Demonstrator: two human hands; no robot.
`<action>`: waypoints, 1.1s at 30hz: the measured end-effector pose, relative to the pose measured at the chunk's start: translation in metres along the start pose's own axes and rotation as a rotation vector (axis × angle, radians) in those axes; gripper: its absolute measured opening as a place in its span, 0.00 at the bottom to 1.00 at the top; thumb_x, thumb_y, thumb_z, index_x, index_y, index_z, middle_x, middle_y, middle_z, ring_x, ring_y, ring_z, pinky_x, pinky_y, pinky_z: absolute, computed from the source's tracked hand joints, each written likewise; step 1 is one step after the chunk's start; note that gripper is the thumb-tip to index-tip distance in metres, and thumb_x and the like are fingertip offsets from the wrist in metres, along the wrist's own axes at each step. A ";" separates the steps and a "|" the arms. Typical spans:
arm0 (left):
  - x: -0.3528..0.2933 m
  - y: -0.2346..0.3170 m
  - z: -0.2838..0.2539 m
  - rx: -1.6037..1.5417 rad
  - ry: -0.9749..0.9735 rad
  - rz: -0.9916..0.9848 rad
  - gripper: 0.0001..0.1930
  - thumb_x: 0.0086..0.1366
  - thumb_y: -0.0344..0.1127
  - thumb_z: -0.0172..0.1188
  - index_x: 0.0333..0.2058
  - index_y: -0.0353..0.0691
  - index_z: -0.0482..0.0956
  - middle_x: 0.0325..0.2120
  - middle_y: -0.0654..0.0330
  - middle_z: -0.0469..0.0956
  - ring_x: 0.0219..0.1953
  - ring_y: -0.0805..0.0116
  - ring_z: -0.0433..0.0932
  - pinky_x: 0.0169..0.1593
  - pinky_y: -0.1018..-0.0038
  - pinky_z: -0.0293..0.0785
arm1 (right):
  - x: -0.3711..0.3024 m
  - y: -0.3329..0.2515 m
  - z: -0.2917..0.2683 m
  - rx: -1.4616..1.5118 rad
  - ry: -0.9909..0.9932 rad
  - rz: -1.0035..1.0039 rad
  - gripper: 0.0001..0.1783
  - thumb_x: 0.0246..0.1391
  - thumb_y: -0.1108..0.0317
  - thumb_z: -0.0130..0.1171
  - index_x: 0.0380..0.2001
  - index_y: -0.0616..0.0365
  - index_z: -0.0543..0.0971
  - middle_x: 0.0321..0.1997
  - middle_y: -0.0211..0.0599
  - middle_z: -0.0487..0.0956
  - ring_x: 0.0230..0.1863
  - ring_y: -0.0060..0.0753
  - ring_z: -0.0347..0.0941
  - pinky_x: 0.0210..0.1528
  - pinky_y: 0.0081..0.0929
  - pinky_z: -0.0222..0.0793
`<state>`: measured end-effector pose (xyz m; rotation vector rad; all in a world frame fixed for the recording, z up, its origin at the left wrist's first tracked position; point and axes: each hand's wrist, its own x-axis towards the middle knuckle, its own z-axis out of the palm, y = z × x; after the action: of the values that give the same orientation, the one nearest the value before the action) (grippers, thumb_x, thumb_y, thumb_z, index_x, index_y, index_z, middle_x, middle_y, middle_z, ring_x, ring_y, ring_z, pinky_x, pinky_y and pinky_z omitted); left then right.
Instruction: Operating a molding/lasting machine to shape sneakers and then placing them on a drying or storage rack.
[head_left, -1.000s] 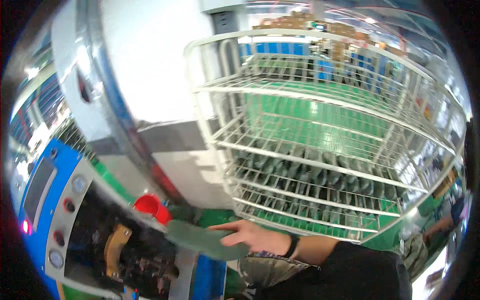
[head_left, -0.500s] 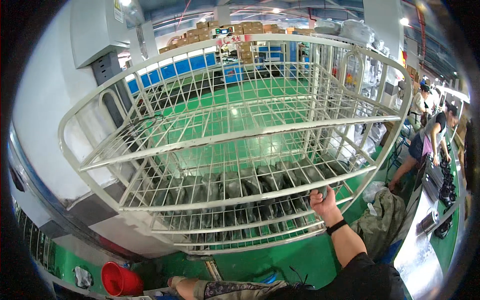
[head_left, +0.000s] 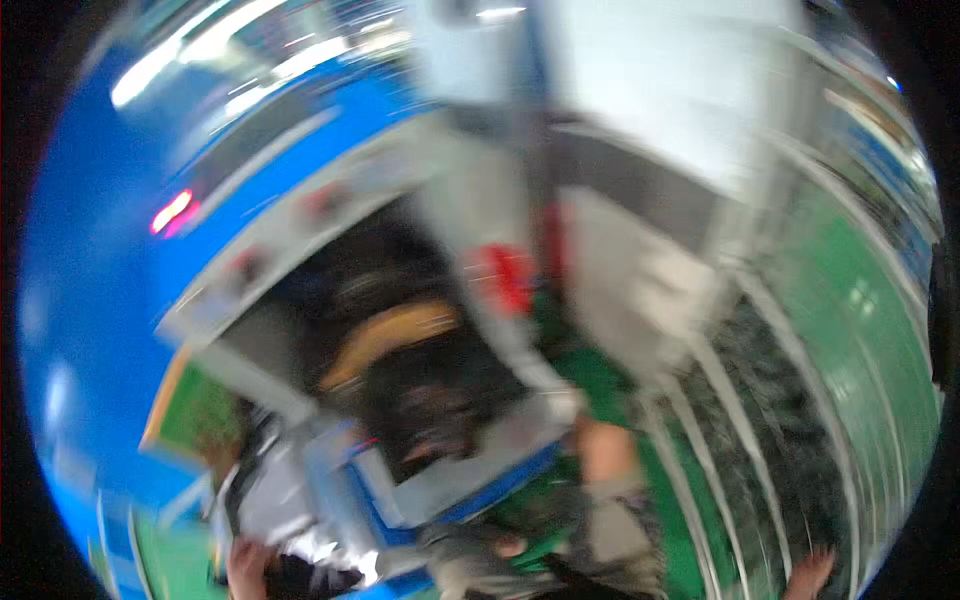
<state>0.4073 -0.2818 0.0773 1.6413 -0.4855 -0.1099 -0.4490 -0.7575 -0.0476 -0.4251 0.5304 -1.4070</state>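
Note:
The whole view is smeared by motion. Low on the left, my left hand (head_left: 250, 567) is beside a dark object (head_left: 305, 577) too blurred to name, by a shiny silvery surface (head_left: 290, 505); whether it grips anything is unclear. My right hand (head_left: 810, 573) is at the lower right edge, over or against the pale wire rack (head_left: 745, 480). Its fingers are smeared too. Dark grey items (head_left: 745, 405) lie in rows on the rack's shelves. Ahead of me stands a blue and grey machine (head_left: 370, 150) with a dark opening and a curved yellowish piece (head_left: 390, 340) inside.
A red object (head_left: 505, 280) is beside the machine's right side. Right of it stands a large white cabinet or wall (head_left: 660, 90) with a grey band. Green floor (head_left: 670, 470) shows between my legs and the rack. A green panel with an orange edge (head_left: 195, 410) is at left.
My view has swung left from the rack to the machine. The rack is now at the right edge. My right hand has left its earlier place at the rack's front rail; my left hand has come into view.

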 end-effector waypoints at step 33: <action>-0.063 0.107 0.003 -0.069 -0.094 -0.579 0.18 0.62 0.37 0.47 0.21 0.33 0.80 0.20 0.56 0.80 0.24 0.67 0.78 0.35 0.72 0.73 | -0.090 0.488 0.440 -0.728 -1.796 0.117 0.53 0.54 0.66 0.70 0.73 0.61 0.47 0.67 0.47 0.65 0.61 0.42 0.70 0.56 0.38 0.69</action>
<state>0.3236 -0.2663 0.1670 1.6712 -0.0614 -0.6277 0.1944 -0.6219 0.0381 -1.8891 -0.4756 -0.2419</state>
